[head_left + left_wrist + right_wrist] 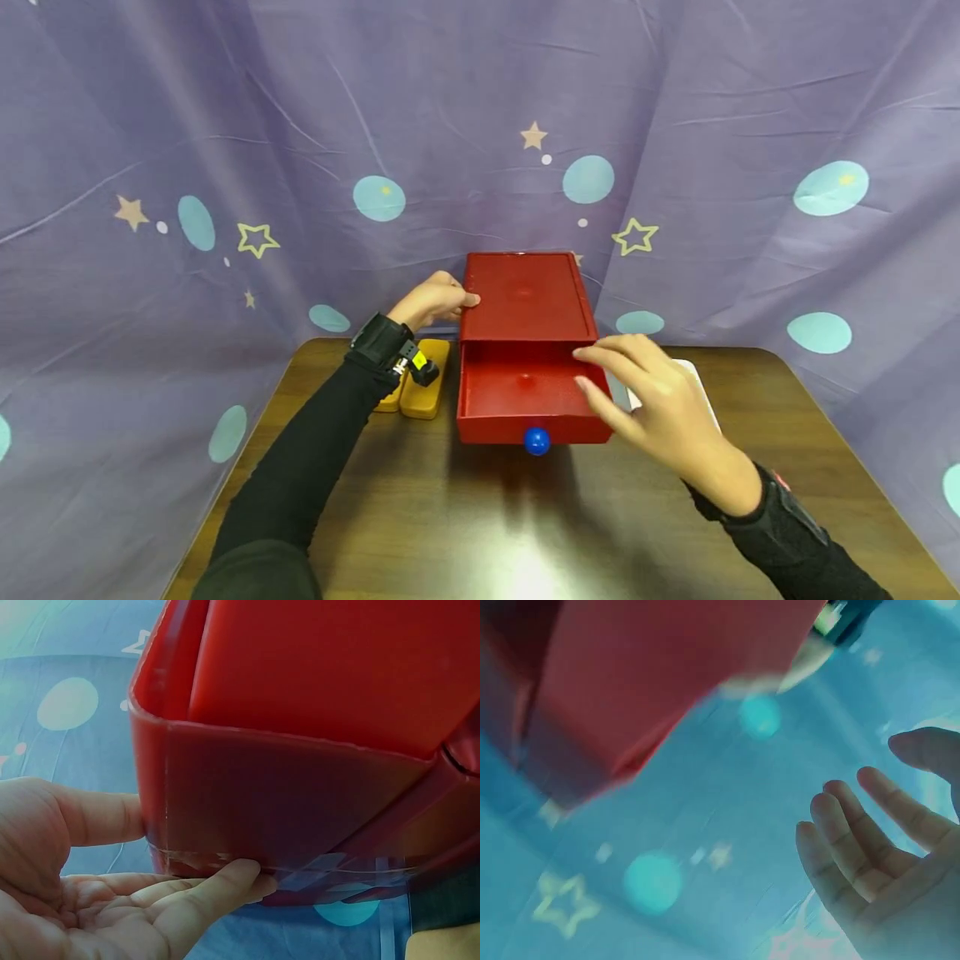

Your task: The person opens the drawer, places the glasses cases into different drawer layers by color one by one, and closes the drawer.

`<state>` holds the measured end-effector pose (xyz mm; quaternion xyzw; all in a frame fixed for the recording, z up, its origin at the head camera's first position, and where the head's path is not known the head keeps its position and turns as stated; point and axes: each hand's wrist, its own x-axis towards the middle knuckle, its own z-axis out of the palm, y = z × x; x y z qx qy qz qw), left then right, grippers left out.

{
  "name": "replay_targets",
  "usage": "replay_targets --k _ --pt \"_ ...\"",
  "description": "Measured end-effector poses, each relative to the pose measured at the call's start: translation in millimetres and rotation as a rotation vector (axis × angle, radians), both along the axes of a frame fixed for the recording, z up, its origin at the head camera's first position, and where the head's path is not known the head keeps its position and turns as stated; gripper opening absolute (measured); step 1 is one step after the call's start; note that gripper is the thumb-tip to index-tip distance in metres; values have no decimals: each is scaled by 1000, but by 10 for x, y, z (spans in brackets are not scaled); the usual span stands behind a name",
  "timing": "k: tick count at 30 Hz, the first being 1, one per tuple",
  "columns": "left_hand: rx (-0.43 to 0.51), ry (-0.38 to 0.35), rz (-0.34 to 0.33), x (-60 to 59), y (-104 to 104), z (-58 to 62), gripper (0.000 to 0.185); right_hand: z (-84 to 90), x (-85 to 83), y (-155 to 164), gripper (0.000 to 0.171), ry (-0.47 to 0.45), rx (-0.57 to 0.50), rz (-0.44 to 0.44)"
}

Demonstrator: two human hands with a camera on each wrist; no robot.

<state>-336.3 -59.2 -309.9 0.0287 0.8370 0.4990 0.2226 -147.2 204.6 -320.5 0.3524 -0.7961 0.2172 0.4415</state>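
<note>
Purplish cloth backdrop (pixel 450 100), hung in soft folds and printed with stars (pixel 534 136) and pale blue discs (pixel 588 180); before it, a brown wood-grained counter (pixel 390 500), on which a bright reflection is seen near the front edge of the view. Centred at the back of the counter: one red casing (pixel 525 300), flat-topped, with one red drawer (pixel 495 430) standing well out towards the wearer, its inner floor exposed. Fitted to the drawer front: one round blue knob (pixel 537 441). Beside the casing, to the left: two yellow rounded blocks (pixel 425 392), laid side by side, one partly covered by the left forearm. To the right: one white item (pixel 697 383), largely hidden by a hand, its kind not to be told. Hands, two, both in black sleeves (pixel 330 450). By the left hand (pixel 433 298) the casing is gripped at its left side, the thumb being set on the top edge and the fingers against the side. The right hand (pixel 652 400) is held wide above the drawer's right side, fingers parted and lightly bent, with nothing held.
</note>
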Motion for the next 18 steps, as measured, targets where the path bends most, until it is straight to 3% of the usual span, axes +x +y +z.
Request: replay_targets --k 5,8,18 --pt "-29 18 -10 24 -28 12 46 25 -247 436 27 -143 -13 -146" --pt "-28 20 -2 11 -28 -10 41 -28 -357 665 42 -255 -13 -251" --pt "-20 19 5 -3 2 -36 26 -471 -623 1188 63 -645 80 -422"
